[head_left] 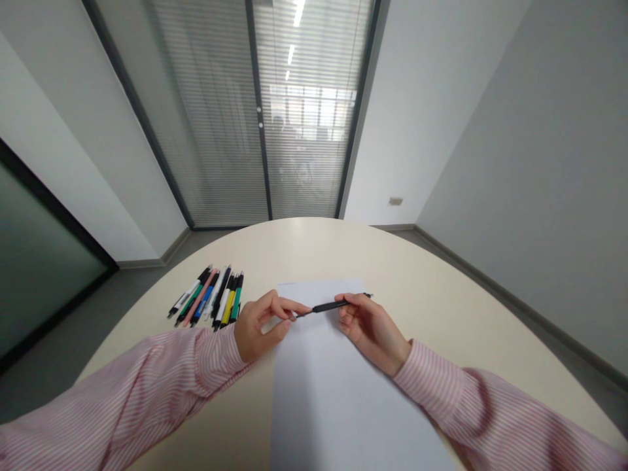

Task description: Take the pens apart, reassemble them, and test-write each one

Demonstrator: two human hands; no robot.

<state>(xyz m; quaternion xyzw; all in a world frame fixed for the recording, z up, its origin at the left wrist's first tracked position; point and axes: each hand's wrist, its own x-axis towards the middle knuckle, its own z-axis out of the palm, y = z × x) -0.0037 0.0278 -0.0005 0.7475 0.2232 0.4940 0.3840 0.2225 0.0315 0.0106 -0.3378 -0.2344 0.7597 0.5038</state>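
Over the upper part of a white paper sheet (324, 392), a black pen barrel (330, 305) lies nearly level between my hands. My right hand (370, 330) pinches its right end, where a clip or tip pokes out past the fingers. A thin dark piece (304, 314) extends from the barrel's left end; my left hand (265, 324) holds it between thumb and fingertips. Whether this piece is joined to the barrel or just touches it is too small to tell.
Several pens (209, 297) in black, white, green, pink, blue and yellow lie side by side at the left of the round cream table (304, 248). Behind the table stand a glass partition with blinds and grey walls.
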